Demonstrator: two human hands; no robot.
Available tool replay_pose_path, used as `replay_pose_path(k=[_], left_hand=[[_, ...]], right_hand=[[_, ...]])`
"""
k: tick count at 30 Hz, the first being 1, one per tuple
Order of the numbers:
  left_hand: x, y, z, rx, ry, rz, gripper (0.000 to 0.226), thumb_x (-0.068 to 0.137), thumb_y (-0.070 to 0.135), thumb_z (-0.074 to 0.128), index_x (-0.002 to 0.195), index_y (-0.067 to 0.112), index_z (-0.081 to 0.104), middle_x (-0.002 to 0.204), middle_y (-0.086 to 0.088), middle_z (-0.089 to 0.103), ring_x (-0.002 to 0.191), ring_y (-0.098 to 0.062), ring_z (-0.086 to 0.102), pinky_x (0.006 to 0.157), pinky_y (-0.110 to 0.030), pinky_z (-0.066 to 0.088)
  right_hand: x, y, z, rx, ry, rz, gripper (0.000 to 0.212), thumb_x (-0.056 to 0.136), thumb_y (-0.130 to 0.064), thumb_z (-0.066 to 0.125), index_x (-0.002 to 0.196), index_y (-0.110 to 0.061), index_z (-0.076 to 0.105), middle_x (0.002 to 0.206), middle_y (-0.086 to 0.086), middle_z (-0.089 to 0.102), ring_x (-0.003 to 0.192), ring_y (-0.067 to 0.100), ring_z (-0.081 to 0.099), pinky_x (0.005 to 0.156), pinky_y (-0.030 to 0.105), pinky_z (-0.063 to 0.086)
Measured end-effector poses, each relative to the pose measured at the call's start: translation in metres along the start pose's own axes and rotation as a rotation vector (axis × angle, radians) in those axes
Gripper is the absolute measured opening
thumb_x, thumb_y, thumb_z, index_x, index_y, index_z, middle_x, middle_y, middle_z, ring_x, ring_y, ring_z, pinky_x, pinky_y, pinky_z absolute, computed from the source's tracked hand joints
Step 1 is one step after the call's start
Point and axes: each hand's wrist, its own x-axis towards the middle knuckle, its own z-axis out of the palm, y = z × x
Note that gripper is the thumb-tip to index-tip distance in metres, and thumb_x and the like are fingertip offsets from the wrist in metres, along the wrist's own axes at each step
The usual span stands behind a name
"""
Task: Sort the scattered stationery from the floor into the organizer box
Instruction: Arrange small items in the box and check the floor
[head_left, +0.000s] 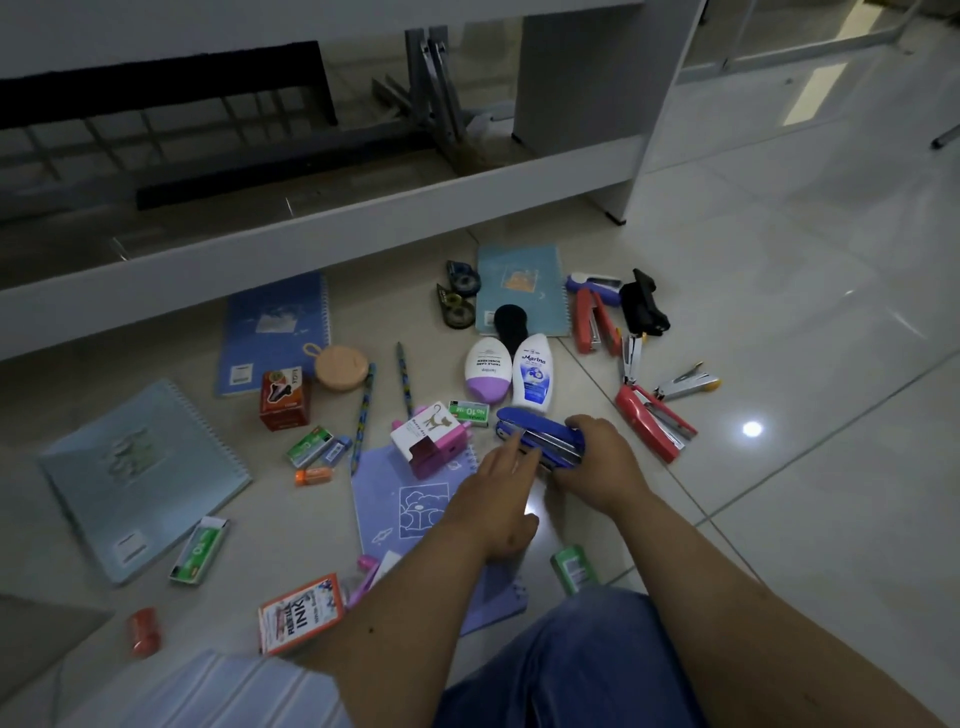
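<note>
Head view: right hand (597, 457) curls round a blue stapler (540, 436) just off the floor — near the white lotion bottle (532, 374). Left hand (498, 499) touches the stapler with straight fingers, above a purple notebook (400, 499).

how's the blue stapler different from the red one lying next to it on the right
The blue stapler is gripped by the right hand, with the left hand reaching to it; the red stapler lies untouched on the floor. The blue one looks closed, while the red one's silver metal inside shows. The blue one points left and away, the red one right and toward the person. Both are desk staplers of similar size.
</note>
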Motion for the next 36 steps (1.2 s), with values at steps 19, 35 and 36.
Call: replay_pose_path(k=[19, 35, 36], left_hand=[[-0.15, -0.063, -0.086, -0.182, 0.442, -0.049, 0.077, 0.094, 0.025, 0.05, 0.15, 0.009, 0.0, 0.159, -0.003, -0.007, 0.147, -0.017, -0.002, 0.119, -0.027, 0.008], [-0.36, -0.211, -0.124, -0.32, 1.056, -0.344, 0.05, 0.085, 0.013, 0.051, 0.134, 0.021, 0.05, 0.12, -0.001, 0.064, 0.109, -0.019, 0.058, 0.088, -0.022, 0.042], [-0.369, -0.22, -0.122, -0.332, 1.065, -0.362, 0.048, 0.086, 0.008, 0.052, 0.132, 0.019, 0.052, 0.119, 0.002, 0.063, 0.11, -0.017, 0.057, 0.088, -0.018, 0.04]], right_hand=[[-0.042, -0.196, -0.015, 0.34, 0.06, -0.516, 0.06, 0.065, -0.002, 0.081, 0.12, -0.001, 0.057, 0.111, 0.01, 0.053, 0.099, 0.021, 0.058, 0.088, 0.028, 0.052], [-0.115, -0.437, 0.082, 0.412, -0.33, -0.91, 0.063, 0.067, -0.004, 0.081, 0.124, -0.006, 0.055, 0.12, 0.007, 0.052, 0.105, 0.019, 0.059, 0.093, 0.02, 0.048], [-0.119, -0.446, 0.093, 0.399, -0.357, -0.923, 0.062, 0.067, -0.002, 0.08, 0.124, -0.006, 0.056, 0.117, 0.004, 0.051, 0.103, 0.016, 0.057, 0.088, 0.011, 0.047]])
